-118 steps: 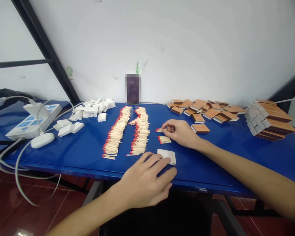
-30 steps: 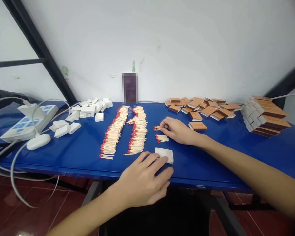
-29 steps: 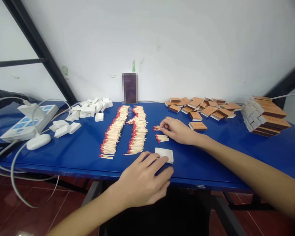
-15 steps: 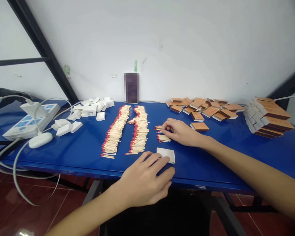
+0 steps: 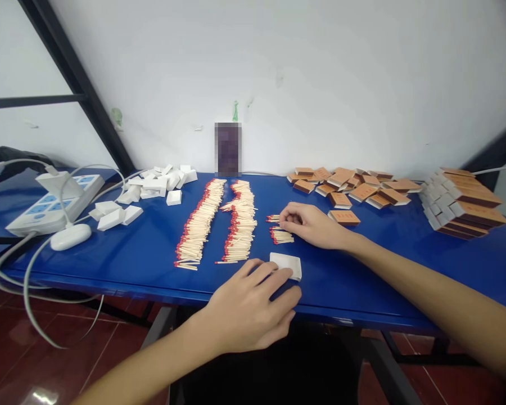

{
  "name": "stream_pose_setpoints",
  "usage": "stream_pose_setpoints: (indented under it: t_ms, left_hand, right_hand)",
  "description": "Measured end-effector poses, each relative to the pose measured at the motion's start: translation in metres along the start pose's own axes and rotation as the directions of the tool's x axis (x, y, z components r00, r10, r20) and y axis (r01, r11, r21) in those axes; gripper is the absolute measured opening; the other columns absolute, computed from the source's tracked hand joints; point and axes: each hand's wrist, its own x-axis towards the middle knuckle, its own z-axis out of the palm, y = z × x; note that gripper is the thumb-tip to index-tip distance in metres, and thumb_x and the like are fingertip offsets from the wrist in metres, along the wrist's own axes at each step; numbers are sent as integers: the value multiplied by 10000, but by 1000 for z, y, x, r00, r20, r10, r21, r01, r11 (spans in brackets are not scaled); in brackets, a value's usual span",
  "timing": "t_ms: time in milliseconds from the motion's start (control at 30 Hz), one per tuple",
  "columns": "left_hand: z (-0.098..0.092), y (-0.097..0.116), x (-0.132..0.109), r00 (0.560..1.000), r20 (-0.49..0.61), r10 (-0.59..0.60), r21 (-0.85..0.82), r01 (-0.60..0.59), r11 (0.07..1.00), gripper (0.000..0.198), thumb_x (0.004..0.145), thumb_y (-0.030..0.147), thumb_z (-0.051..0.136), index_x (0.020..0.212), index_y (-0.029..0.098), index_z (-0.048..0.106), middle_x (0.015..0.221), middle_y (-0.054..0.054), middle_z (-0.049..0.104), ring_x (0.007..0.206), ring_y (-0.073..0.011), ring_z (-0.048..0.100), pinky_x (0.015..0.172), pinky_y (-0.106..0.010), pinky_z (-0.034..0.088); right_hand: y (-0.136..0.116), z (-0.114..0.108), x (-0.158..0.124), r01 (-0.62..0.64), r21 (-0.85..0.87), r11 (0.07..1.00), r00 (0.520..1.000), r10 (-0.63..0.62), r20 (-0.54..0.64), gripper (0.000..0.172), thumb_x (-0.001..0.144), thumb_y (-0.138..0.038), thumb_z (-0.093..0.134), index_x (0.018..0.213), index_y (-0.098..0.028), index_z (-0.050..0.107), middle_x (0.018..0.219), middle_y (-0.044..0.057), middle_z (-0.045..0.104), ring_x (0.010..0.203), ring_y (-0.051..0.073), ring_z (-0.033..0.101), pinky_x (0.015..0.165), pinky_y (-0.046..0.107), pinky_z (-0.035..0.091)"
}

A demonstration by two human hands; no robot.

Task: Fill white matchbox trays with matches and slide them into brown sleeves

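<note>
My left hand [image 5: 257, 306] rests at the table's front edge, its fingers closed on a small white matchbox tray [image 5: 285, 260], whose near side they cover. Just behind the tray lies a small group of red-tipped matches [image 5: 283, 236]. Beyond it, the fingers of my right hand [image 5: 306, 224] are pinched together at a second small group of matches [image 5: 273, 218], hiding the stick ends. To the left of both hands, two long rows of matches run away from me: a nearer row [image 5: 241, 225] and a farther row [image 5: 198, 228], heads facing left.
White trays [image 5: 154, 184] lie piled at the back left, beside a power strip [image 5: 59, 205] and cables. Loose orange matchbox sleeves [image 5: 341, 179] are scattered at the back right. Filled-looking matchboxes [image 5: 464, 199] form a stack farther right. A pixelated dark rectangle [image 5: 228, 149] stands against the wall.
The view has shifted very slightly. Both hands keep nearly the same places, the left at the tray and the right at the small match groups.
</note>
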Motion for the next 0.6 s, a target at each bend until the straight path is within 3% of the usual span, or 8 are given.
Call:
stream_pose_setpoints:
  t_ms: [133, 367, 600]
  left_hand:
    - [0, 0, 1, 1000, 0, -3, 7, 3, 1000, 235, 954, 269, 479, 1116, 165, 613, 1193, -92, 616, 1084, -256, 554, 940, -406, 448]
    - [-1, 0, 1, 1000, -1, -3, 14, 3, 1000, 227, 949, 274, 493, 1108, 166, 613, 1191, -90, 616, 1089, -254, 557, 936, -401, 451]
    - [0, 1, 1, 1000, -5, -9, 9, 9, 1000, 233, 954, 272, 477, 1109, 166, 616, 1195, -95, 616, 1092, -257, 552, 940, -404, 448]
  right_hand:
    - [1, 3, 1, 9, 13, 1000, 999, -8, -51, 201, 871, -344, 553, 839, -178, 662, 751, 27, 603, 627, 147, 502, 603, 294, 388]
    - [4, 6, 4, 30, -57, 998, 998, -34, -62, 190, 862, -322, 569, 827, -179, 689, 760, 32, 622, 628, 144, 507, 615, 294, 386]
    - [1, 1, 5, 10, 1, 1000, 999, -10, -44, 241, 873, -379, 575, 855, -175, 702, 781, 46, 643, 644, 152, 531, 603, 295, 405]
